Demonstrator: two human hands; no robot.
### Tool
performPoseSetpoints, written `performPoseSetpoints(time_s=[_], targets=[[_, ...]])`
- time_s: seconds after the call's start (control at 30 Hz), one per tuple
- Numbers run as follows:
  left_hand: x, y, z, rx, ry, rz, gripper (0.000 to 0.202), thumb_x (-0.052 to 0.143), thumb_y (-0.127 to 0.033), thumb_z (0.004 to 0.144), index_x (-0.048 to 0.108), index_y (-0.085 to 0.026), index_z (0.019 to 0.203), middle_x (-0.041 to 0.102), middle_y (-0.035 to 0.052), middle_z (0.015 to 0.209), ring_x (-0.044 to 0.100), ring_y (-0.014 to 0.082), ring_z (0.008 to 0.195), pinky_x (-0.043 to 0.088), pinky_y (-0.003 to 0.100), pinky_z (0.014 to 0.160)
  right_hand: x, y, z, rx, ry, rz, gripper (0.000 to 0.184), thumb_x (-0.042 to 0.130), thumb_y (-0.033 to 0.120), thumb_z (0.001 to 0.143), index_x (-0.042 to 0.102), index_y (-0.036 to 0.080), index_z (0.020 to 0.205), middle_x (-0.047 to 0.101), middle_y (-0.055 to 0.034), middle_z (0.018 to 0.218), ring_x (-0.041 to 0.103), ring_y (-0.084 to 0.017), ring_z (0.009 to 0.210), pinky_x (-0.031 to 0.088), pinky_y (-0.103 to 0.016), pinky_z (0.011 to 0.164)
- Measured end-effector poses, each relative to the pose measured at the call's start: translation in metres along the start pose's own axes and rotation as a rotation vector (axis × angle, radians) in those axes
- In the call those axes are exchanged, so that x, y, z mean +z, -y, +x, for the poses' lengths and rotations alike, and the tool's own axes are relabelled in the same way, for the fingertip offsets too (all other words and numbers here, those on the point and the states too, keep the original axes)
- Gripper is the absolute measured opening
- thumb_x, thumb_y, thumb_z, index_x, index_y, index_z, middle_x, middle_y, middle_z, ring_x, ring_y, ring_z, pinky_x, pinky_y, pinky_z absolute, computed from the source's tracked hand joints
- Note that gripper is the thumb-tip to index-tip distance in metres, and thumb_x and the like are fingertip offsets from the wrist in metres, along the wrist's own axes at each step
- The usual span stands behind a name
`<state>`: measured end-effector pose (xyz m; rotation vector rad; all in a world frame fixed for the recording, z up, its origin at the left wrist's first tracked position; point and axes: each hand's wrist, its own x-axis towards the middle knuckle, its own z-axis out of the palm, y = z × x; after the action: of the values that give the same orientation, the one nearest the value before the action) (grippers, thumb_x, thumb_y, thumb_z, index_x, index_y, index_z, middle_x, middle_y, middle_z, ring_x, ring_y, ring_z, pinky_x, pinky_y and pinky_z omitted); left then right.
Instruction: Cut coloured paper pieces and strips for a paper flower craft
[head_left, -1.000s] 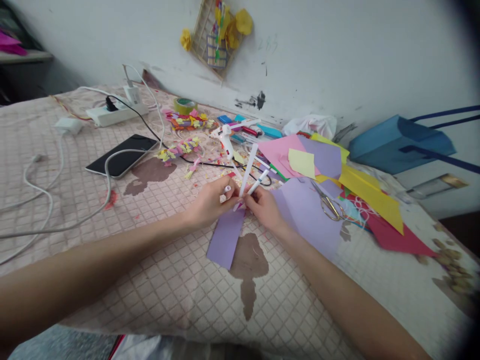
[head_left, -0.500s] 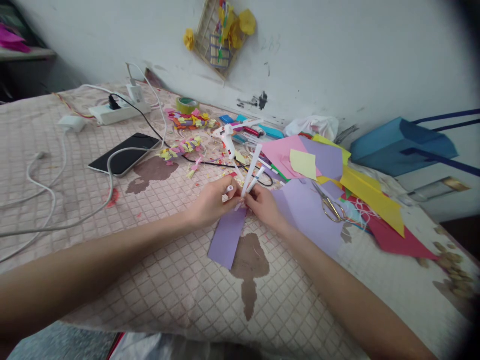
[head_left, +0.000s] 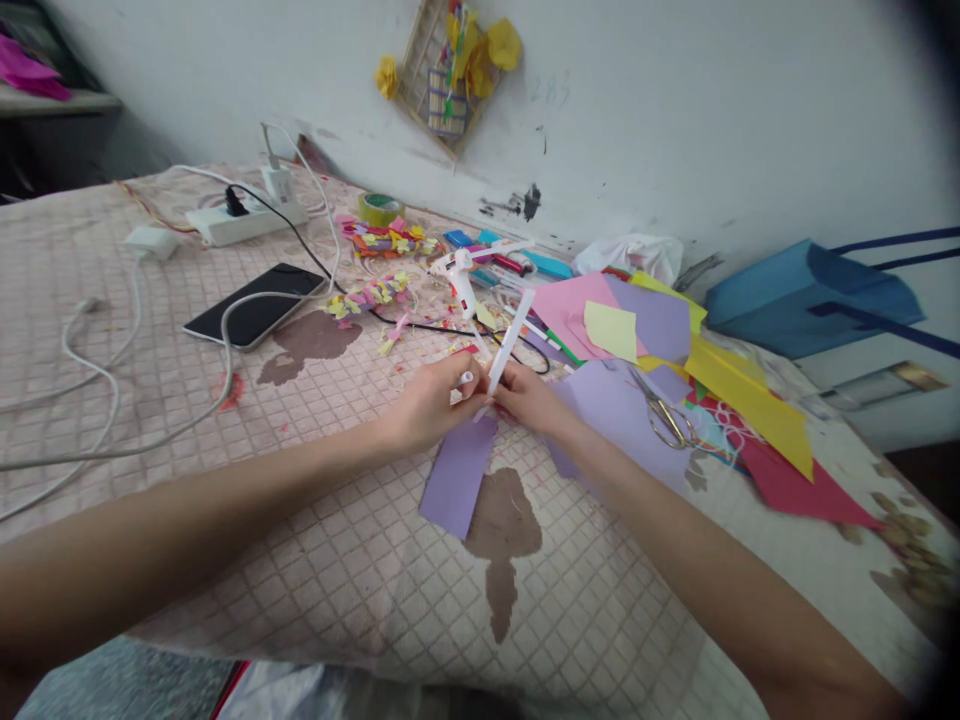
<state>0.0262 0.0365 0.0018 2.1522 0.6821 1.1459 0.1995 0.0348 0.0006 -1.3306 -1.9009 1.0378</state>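
Note:
My left hand (head_left: 439,400) is closed around thin white tubes; the round end of one white tube (head_left: 466,378) pokes out between its fingers. My right hand (head_left: 526,396) meets it at the fingertips, pinching the lower end of a long white stick (head_left: 511,340) that slants up and away. What the fingertips cover at the join is hidden. Below my hands a purple paper strip (head_left: 459,485) lies on the patterned cloth. Just beyond them is a white glue gun (head_left: 459,280).
To the right are a lilac sheet (head_left: 600,420), gold-handled scissors (head_left: 671,422) and coloured paper (head_left: 739,400). On the left lie a tablet (head_left: 255,305), a power strip (head_left: 244,222) and loose cables. Green tape (head_left: 381,208) and fringed paper pieces (head_left: 367,297) sit further back.
The short white stick by my right fingers no longer shows apart from the long one, which leans more to the right. Both hands stay together. The view has shifted slightly.

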Motion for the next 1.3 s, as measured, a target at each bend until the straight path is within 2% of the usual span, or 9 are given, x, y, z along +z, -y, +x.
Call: performPoseSetpoints(time_s=[0.07, 0.27, 0.5, 0.67, 0.97, 1.03, 1.07, 1.2, 1.3], targets=[[0.000, 0.000, 0.000, 0.002, -0.001, -0.001, 0.025, 0.058, -0.012, 0.074, 0.034, -0.018, 0.065, 0.058, -0.0022, 0.075, 0.054, 0.0093, 0.067, 0.041, 0.022, 0.061, 0.000, -0.002, 0.003, 0.006, 0.036, 0.012, 0.022, 0.048, 0.037, 0.079, 0.054, 0.017, 0.073, 0.042, 0.0065, 0.049, 0.034, -0.008, 0.041, 0.028, -0.020, 0.041], [0.000, 0.004, 0.000, -0.010, 0.015, 0.007, 0.021, 0.057, -0.016, 0.075, 0.038, -0.018, 0.067, 0.059, -0.0015, 0.075, 0.053, 0.0096, 0.064, 0.042, 0.022, 0.060, -0.003, -0.005, 0.015, -0.042, 0.172, 0.012, 0.015, 0.053, 0.032, 0.073, 0.055, 0.017, 0.069, 0.049, 0.0041, 0.057, 0.042, -0.010, 0.053, 0.035, -0.021, 0.049], [0.002, 0.007, -0.001, -0.006, 0.003, 0.024, 0.021, 0.058, -0.016, 0.075, 0.039, -0.018, 0.067, 0.059, -0.0015, 0.075, 0.054, 0.0098, 0.065, 0.041, 0.022, 0.059, -0.009, -0.007, 0.031, -0.097, 0.316, 0.016, 0.006, 0.057, 0.024, 0.067, 0.060, 0.018, 0.065, 0.049, 0.0055, 0.054, 0.042, -0.009, 0.050, 0.037, -0.021, 0.047], [0.001, 0.006, -0.001, -0.003, 0.003, 0.036, 0.020, 0.059, -0.016, 0.074, 0.040, -0.018, 0.068, 0.059, -0.0010, 0.075, 0.055, 0.0105, 0.065, 0.041, 0.023, 0.060, -0.012, -0.009, 0.039, -0.188, 0.326, -0.074, 0.002, 0.063, 0.020, 0.062, 0.063, 0.019, 0.060, 0.056, 0.0046, 0.058, 0.048, -0.011, 0.055, 0.041, -0.022, 0.052], [0.002, 0.005, -0.001, 0.020, -0.026, 0.057, 0.020, 0.062, -0.013, 0.072, 0.042, -0.018, 0.068, 0.056, -0.0028, 0.070, 0.053, 0.0098, 0.064, 0.041, 0.022, 0.060, -0.013, -0.009, 0.044, -0.185, 0.459, -0.071, 0.006, 0.060, 0.023, 0.066, 0.063, 0.019, 0.069, 0.057, 0.0034, 0.063, 0.046, -0.010, 0.056, 0.039, -0.022, 0.052], [0.001, 0.005, -0.001, 0.017, -0.017, 0.040, 0.019, 0.061, -0.013, 0.073, 0.042, -0.018, 0.069, 0.057, -0.0026, 0.071, 0.054, 0.0097, 0.064, 0.041, 0.022, 0.060, -0.013, -0.007, 0.040, -0.143, 0.397, -0.024, 0.008, 0.059, 0.025, 0.068, 0.061, 0.017, 0.067, 0.054, 0.0039, 0.059, 0.044, -0.009, 0.051, 0.036, -0.021, 0.048], [0.001, 0.005, -0.001, 0.013, -0.010, 0.034, 0.019, 0.060, -0.013, 0.074, 0.042, -0.018, 0.070, 0.058, -0.0025, 0.072, 0.054, 0.0096, 0.065, 0.041, 0.022, 0.061, -0.014, -0.006, 0.036, -0.104, 0.311, 0.013, 0.010, 0.058, 0.027, 0.070, 0.059, 0.017, 0.067, 0.051, 0.0046, 0.056, 0.042, -0.008, 0.048, 0.034, -0.020, 0.045], [0.000, 0.004, -0.001, 0.003, 0.005, 0.045, 0.018, 0.059, -0.012, 0.075, 0.041, -0.018, 0.070, 0.059, -0.0026, 0.074, 0.054, 0.0090, 0.064, 0.041, 0.022, 0.061, -0.014, 0.001, 0.005, 0.066, -0.307, 0.209, 0.014, 0.054, 0.032, 0.076, 0.051, 0.018, 0.076, 0.044, 0.0071, 0.050, 0.036, -0.006, 0.038, 0.025, -0.018, 0.036], [0.000, 0.003, -0.001, 0.007, 0.000, 0.044, 0.021, 0.058, -0.011, 0.074, 0.039, -0.018, 0.068, 0.059, -0.0023, 0.075, 0.055, 0.0089, 0.065, 0.040, 0.022, 0.061, -0.009, 0.007, -0.027, 0.052, -0.587, 0.268, 0.014, 0.052, 0.032, 0.081, 0.049, 0.019, 0.079, 0.046, 0.0059, 0.053, 0.042, -0.007, 0.042, 0.029, -0.018, 0.037]])
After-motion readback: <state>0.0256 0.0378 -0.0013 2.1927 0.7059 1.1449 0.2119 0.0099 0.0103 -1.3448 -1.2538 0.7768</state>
